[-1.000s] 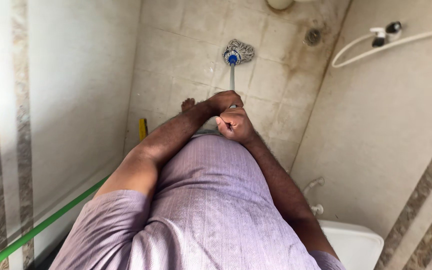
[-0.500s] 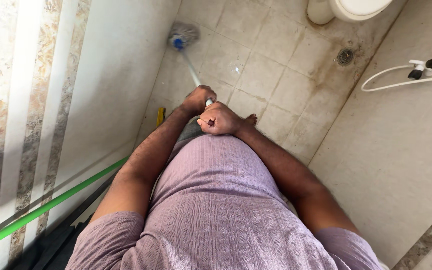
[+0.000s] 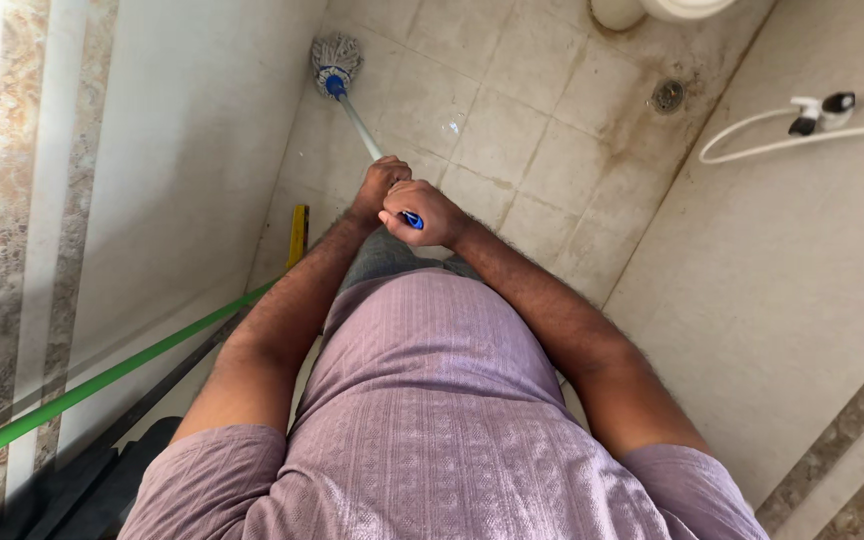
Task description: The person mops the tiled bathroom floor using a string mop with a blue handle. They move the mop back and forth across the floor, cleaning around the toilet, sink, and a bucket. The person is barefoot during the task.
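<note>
Floor drain (image 3: 666,96), white hose (image 3: 752,130), perhaps toilet base (image 3: 616,12).

The mop handle (image 3: 360,127) vanishes inside the left hand (image 3: 376,187) and right hand (image 3: 422,212); only its blue end cap peeks out below the right fist. The person's torso hides the floor beneath and both feet. At twelve o'clock, the white toilet base (image 3: 652,10) is cut by the top edge. At two o'clock, the white hose (image 3: 752,135) runs off the right edge. The green pole (image 3: 102,380) leaves at eight o'clock, and the yellow object (image 3: 298,235) is partly behind the left forearm.
</note>
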